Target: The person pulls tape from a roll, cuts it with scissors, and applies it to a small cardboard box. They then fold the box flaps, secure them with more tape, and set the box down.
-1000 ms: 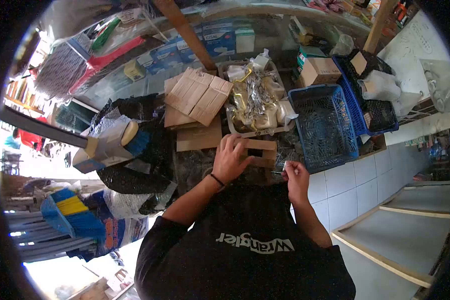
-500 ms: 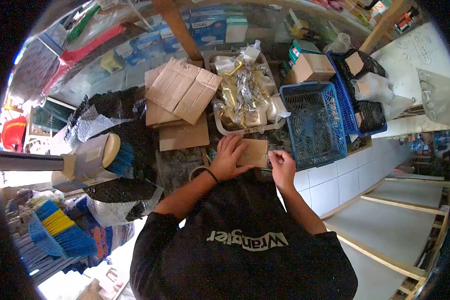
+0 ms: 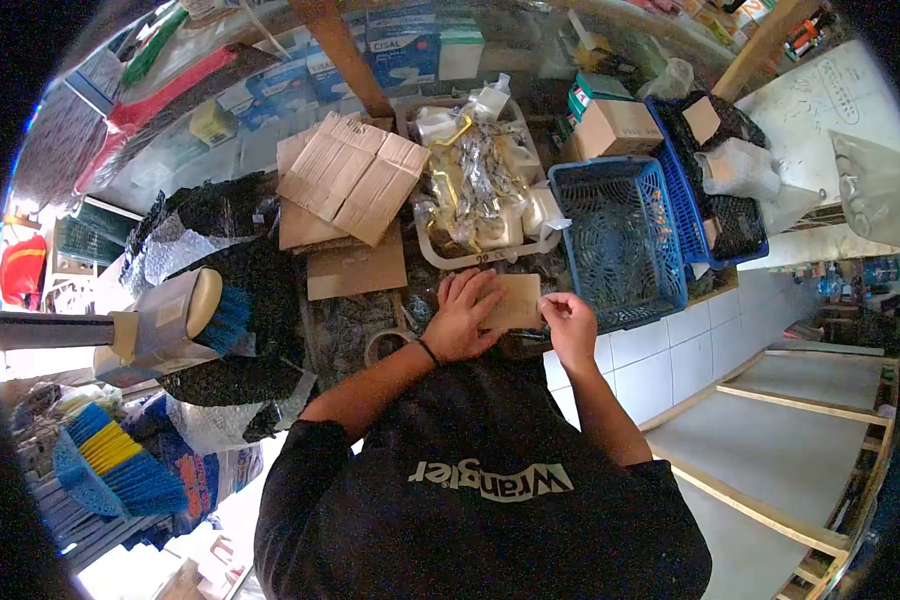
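Observation:
My left hand [image 3: 462, 316] lies flat on a small brown cardboard piece [image 3: 516, 301] at the near edge of a cluttered counter, pressing it down. My right hand [image 3: 570, 322] is closed at the right edge of the same cardboard piece, fingers pinched together; whether it pinches the edge or something small is too fine to tell. A black band sits on my left wrist. A roll of tape [image 3: 382, 345] lies just left of my left hand.
Beyond the hands stands a grey tray [image 3: 475, 259] of shiny wrapped packets. Flattened cardboard sheets [image 3: 353, 178] lie to its left, an empty blue basket [image 3: 615, 237] to its right. Brushes [image 3: 175, 318] and black bags fill the left; a white tiled counter front [image 3: 660, 365] drops off at right.
The view has swung left and down. My left hand went from gripping a wooden frame to lying flat on the cardboard piece, and my right hand has closed in on its right edge.

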A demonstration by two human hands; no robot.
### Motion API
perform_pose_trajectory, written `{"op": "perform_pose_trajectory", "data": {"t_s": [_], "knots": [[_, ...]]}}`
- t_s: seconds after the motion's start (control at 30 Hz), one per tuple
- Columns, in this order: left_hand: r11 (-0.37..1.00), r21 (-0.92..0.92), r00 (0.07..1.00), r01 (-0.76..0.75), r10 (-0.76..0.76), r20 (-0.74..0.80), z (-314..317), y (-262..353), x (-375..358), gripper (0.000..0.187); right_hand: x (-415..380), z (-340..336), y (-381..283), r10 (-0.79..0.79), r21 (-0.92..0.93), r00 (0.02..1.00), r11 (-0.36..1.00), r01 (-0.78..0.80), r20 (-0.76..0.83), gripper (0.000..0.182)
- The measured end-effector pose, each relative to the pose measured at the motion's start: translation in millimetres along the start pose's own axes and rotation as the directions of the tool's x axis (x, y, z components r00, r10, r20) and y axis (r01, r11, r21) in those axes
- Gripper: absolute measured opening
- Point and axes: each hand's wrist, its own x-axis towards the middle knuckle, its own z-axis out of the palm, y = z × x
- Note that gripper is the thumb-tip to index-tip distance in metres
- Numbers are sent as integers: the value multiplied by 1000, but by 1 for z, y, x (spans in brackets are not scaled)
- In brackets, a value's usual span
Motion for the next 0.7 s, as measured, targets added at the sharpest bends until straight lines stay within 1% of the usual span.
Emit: {"op": "perform_pose_trajectory", "data": {"t_s": [0.07,0.27,0.37,0.47,0.7], "knots": [[1000,-2,1000,4,-4,0,0,1,1,63,1,0,3,-8,32,1000,999,9,-7,16],[1000,2,999,-5,5,-33,-2,3,1,62,5,1,10,-53,17,999,998,53,-4,16],[1000,14,999,-4,4,-33,-2,4,1,62,5,1,6,-75,-31,997,997,75,-9,15],[1000,27,1000,-1,2,-26,-1,3,1,63,5,0,2,-39,-72,999,997,38,-11,17],[1000,31,999,-6,7,-35,2,1,0,63,6,3,2,-55,-119,998,992,50,-42,19]]}}
